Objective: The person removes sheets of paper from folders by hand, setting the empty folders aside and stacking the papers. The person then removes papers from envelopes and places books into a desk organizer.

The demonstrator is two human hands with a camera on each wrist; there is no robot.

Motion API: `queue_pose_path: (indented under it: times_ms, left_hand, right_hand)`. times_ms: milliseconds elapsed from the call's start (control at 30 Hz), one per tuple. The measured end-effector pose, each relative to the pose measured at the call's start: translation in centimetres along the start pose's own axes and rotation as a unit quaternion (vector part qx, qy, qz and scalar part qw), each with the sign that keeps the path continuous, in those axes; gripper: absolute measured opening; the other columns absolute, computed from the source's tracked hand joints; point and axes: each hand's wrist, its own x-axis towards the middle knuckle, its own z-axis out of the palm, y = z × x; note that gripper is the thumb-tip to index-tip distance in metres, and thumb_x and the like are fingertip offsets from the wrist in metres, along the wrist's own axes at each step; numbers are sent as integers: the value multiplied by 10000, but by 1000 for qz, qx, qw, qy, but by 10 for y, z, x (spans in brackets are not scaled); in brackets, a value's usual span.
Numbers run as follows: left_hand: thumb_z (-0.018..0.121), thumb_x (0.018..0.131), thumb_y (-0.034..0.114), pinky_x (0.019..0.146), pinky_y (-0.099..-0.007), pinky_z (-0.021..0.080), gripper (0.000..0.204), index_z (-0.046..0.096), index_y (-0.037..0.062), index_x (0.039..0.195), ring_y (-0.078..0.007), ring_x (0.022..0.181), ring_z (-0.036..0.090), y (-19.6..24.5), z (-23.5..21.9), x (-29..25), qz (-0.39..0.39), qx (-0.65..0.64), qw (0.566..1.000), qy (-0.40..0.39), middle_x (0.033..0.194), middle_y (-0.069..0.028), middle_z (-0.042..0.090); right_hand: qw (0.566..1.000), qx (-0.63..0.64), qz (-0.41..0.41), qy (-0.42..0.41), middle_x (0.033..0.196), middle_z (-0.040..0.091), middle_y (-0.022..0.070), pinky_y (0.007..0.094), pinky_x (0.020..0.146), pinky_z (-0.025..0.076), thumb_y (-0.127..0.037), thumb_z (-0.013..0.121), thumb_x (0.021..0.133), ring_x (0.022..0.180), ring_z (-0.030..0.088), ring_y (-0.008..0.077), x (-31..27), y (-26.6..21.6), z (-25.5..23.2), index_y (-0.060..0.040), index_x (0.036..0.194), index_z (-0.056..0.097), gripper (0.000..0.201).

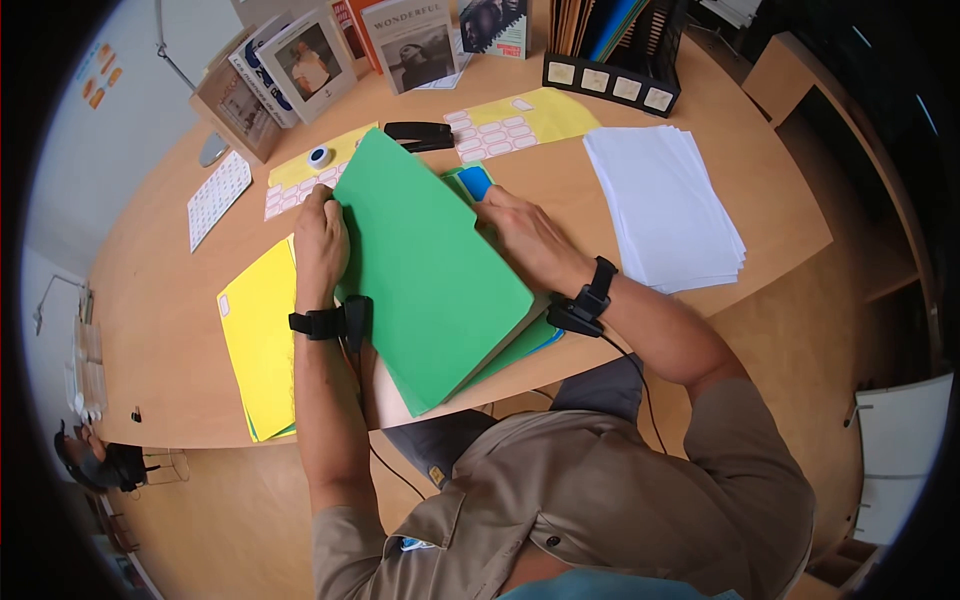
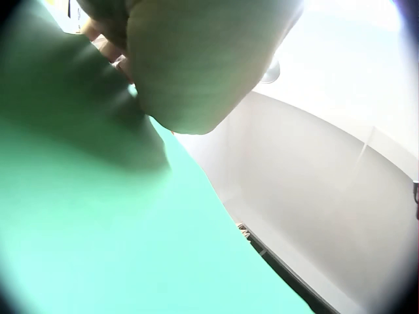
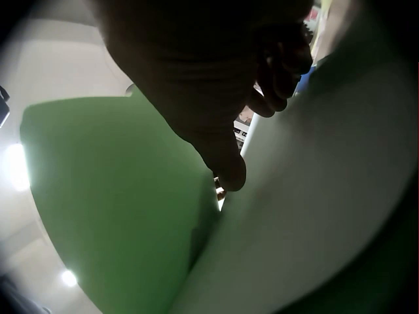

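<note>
A green folder (image 1: 430, 270) is held up at a tilt above the desk in the head view. My left hand (image 1: 322, 245) grips its left edge, fingers curled over it; the left wrist view shows that hand (image 2: 196, 65) against the green cover (image 2: 118, 229). My right hand (image 1: 530, 238) is at the folder's right side, partly behind it, by a blue item (image 1: 474, 182). In the right wrist view the right thumb (image 3: 229, 171) lies between the green cover (image 3: 118, 196) and a pale sheet (image 3: 294, 196). More green and blue edges show beneath the folder.
Yellow folders (image 1: 262, 340) lie at the left, white paper (image 1: 665, 205) at the right. Behind are yellow sheets with labels (image 1: 530, 122), a black stapler (image 1: 420, 135), a tape roll (image 1: 319, 156), standing books (image 1: 300, 65) and a black file holder (image 1: 610, 85). Another person sits far left.
</note>
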Motion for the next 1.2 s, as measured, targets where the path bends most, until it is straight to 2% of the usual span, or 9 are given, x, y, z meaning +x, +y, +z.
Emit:
queue_pose_path:
  times_ms: [100, 167, 300, 433, 633, 733, 800, 933, 1200]
  left_hand:
    - [395, 1036, 121, 957, -480, 482, 276, 573, -76, 1109, -446, 1010, 596, 1, 5, 1, 36, -57, 998, 12, 1088, -283, 612]
    - [388, 1028, 103, 966, -451, 472, 267, 564, -84, 1100, -412, 989, 572, 1, 7, 2, 64, -65, 996, 18, 1061, -258, 576]
    - [393, 1005, 79, 970, -421, 455, 254, 562, -82, 1105, -365, 972, 529, -2, 11, 1, 78, -121, 990, 8, 1036, -215, 510]
    - [389, 990, 65, 965, -418, 458, 250, 557, -79, 1104, -360, 980, 534, 5, 16, -1, 125, -118, 985, 1, 1057, -208, 502]
    - [387, 975, 49, 974, -381, 461, 264, 561, -77, 1129, -351, 981, 537, 17, 22, -9, 131, -129, 983, -8, 1070, -197, 493]
    - [384, 970, 47, 975, -364, 461, 270, 562, -77, 1130, -335, 973, 535, 15, 21, -9, 138, -131, 982, -9, 1064, -186, 486]
    - [379, 970, 47, 969, -363, 460, 269, 561, -76, 1124, -328, 971, 534, 17, 20, -9, 134, -135, 982, -11, 1053, -184, 487]
    - [372, 970, 51, 953, -360, 458, 263, 560, -70, 1110, -309, 956, 531, 18, 22, -10, 136, -148, 980, -7, 1025, -181, 496]
    - [378, 986, 68, 913, -356, 461, 241, 564, -55, 1077, -257, 899, 516, 20, 19, -12, 111, -171, 979, -10, 952, -151, 522]
  right_hand:
    - [997, 36, 61, -37, 1070, 563, 172, 435, 877, 515, -146, 652, 965, 995, 615, 336, 2, -11, -12, -10, 1246, 671, 312]
    - [996, 81, -9, 34, 1061, 546, 172, 424, 889, 514, -177, 626, 987, 1040, 584, 332, 1, -10, -11, -42, 1254, 666, 302]
    - [995, -22, -30, 97, 1164, 595, 194, 448, 973, 511, -146, 678, 937, 1184, 547, 345, 4, 8, -3, -51, 1338, 660, 412]
    - [998, 35, -8, 57, 1211, 616, 208, 443, 979, 517, -109, 706, 905, 1179, 564, 347, 4, -6, -20, -41, 1385, 646, 489]
    - [995, 76, -6, 67, 1154, 646, 196, 420, 923, 533, -88, 810, 827, 1011, 636, 348, 3, 9, -15, -9, 1405, 635, 609]
    - [975, 194, 98, 39, 1107, 664, 180, 408, 890, 532, -73, 846, 805, 958, 650, 328, 3, 10, -11, -7, 1415, 638, 648]
    - [977, 190, 87, 50, 1201, 712, 144, 331, 845, 587, 52, 793, 873, 951, 713, 171, 3, 7, -12, 17, 1459, 601, 618]
    - [989, 119, 52, 63, 1140, 730, 126, 332, 844, 585, 17, 796, 895, 938, 716, 169, 3, 8, -12, 12, 1469, 596, 608]
    - [977, 166, 131, 18, 1161, 725, 128, 326, 854, 576, -31, 836, 885, 936, 690, 156, 7, -4, -21, -43, 1504, 593, 665]
